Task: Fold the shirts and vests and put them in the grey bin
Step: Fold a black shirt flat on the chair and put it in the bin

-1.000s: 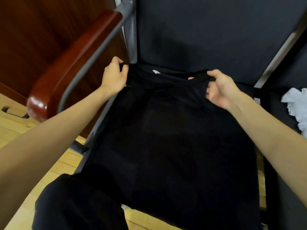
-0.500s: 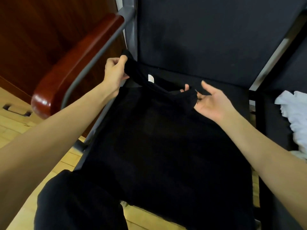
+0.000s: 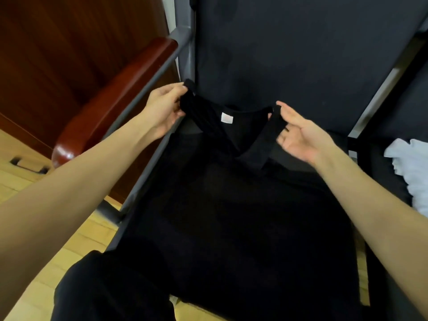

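A dark fabric chair (image 3: 301,54) with a grey metal frame and a red-brown wooden armrest (image 3: 111,112) fills the view, standing on a pale wood floor (image 3: 58,246). A black vest (image 3: 231,205) lies spread over the seat, its hem hanging off the front edge. A white garment (image 3: 410,172) is bunched at the right edge. The left hand (image 3: 163,107) has its fingers (image 3: 178,89) pinched on the vest's left shoulder strap, lifting it. The right hand (image 3: 301,135), palm up and fingers loosely curled, holds the right strap by thumb and fingertips. A small white label (image 3: 226,117) shows inside the neckline.
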Available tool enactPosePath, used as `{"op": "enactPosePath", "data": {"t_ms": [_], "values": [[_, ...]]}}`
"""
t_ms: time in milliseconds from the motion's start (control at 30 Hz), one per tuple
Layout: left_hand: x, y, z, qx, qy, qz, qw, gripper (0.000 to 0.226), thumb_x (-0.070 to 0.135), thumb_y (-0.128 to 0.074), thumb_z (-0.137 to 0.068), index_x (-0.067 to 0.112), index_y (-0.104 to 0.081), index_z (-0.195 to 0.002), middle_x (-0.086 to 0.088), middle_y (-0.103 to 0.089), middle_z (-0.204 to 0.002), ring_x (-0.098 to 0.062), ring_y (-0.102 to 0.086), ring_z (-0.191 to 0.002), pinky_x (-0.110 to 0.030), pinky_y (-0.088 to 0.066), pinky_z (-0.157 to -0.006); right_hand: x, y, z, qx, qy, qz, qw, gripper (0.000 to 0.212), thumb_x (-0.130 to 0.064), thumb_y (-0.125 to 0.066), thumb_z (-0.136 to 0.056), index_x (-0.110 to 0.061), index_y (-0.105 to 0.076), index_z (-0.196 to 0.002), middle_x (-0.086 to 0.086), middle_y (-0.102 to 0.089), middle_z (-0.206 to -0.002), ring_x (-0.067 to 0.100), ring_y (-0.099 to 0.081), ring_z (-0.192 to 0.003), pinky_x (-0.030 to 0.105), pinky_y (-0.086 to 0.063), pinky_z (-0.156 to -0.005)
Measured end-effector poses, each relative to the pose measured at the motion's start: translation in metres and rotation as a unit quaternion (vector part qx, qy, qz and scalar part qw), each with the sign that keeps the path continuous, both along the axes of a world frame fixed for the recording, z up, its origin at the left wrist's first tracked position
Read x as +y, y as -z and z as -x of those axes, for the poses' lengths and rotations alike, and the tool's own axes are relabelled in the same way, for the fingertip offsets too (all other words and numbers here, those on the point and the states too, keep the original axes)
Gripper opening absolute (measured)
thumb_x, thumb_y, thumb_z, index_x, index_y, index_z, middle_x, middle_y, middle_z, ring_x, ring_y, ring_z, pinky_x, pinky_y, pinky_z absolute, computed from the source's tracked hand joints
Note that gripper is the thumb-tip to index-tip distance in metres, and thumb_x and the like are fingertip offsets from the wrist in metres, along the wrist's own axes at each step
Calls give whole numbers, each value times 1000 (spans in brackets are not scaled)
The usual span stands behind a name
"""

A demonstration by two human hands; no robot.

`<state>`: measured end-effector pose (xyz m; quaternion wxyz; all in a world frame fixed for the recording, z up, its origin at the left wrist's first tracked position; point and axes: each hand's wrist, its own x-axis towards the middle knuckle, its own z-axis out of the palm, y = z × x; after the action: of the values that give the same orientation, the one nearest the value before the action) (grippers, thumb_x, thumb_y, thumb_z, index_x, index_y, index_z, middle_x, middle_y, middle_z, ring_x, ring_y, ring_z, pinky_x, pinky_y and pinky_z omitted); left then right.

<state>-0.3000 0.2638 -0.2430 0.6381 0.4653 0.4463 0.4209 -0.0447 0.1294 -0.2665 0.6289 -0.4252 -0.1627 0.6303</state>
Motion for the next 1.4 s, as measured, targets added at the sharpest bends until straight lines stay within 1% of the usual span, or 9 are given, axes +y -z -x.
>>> {"op": "enactPosePath", "data": {"t_ms": [100,267,500,600,733,900,1100,1267,1400], "values": [[12,-11,-18,4,21,-2,1000,21,2,-52,-95,14,-68,-102,2,-71,-78,-10,-59,-66,-22,-32,-55,16,-21,-19,-113,24,-43,992,23,-6,-57,-93,-12,-66,-114,1,-74,-101,12,-70,-96,25,-54,-83],[48,-45,-46,-70,70,93,991,26,15,-51,-96,32,-65,-109,11,-66,-110,-6,-57,-97,-21,-38,-79,52,-57,-54,-309,87,-66,945,39,-20,-87,-62,-22,-77,-99,14,-65,-122,15,-60,-107,34,-47,-101],[98,-48,-86,-21,46,71,996,35,8,-52,-98,30,-59,-123,5,-50,-142,-10,-47,-129,-20,-37,-91,105,-73,-97,-441,136,-26,887,31,-2,-69,-81,-24,-73,-101,-6,-62,-86,16,-58,-99,29,-50,-93],[106,-38,-95,42,31,35,998,37,4,-62,-91,19,-62,-125,3,-63,-122,-3,-58,-90,-13,-44,-73,107,-66,-105,-475,119,15,872,23,-2,-70,-83,-19,-71,-98,6,-69,-102,19,-64,-104,34,-52,-96],[108,-35,-101,118,15,-21,993,28,0,-75,-79,8,-70,-105,3,-67,-86,-10,-64,-91,-12,-48,-65,101,-57,-109,-490,108,49,863,20,-7,-75,-82,-12,-71,-101,5,-70,-101,15,-66,-98,27,-55,-88],[108,-25,-105,214,-7,-61,975,20,3,-81,-74,8,-72,-91,4,-63,-80,-9,-62,-83,-11,-48,-55,94,-47,-107,-467,110,64,875,18,-13,-78,-80,-10,-71,-96,-5,-68,-90,2,-63,-86,12,-50,-63],[111,-13,-100,255,-45,-67,964,13,10,-83,-74,15,-71,-76,6,-64,-74,-4,-60,-73,-15,-48,-58,93,-47,-104,-494,113,85,858,15,-11,-76,-81,-16,-66,-71,-7,-64,-81,3,-60,-82,18,-52,-66],[104,1,-100,200,-37,-31,978,11,8,-77,-80,14,-69,-77,5,-64,-77,-6,-61,-80,-12,-46,-58,90,-35,-106,-521,87,126,840,19,-10,-74,-84,-8,-67,-102,3,-63,-93,14,-60,-87,11,-53,-52],[99,10,-100,213,-35,-25,976,12,7,-76,-81,16,-69,-77,4,-64,-77,-11,-62,-90,-13,-44,-58,84,-24,-104,-529,96,127,833,14,-10,-76,-82,-10,-71,-95,3,-65,-94,14,-62,-87,19,-55,-58]]}}
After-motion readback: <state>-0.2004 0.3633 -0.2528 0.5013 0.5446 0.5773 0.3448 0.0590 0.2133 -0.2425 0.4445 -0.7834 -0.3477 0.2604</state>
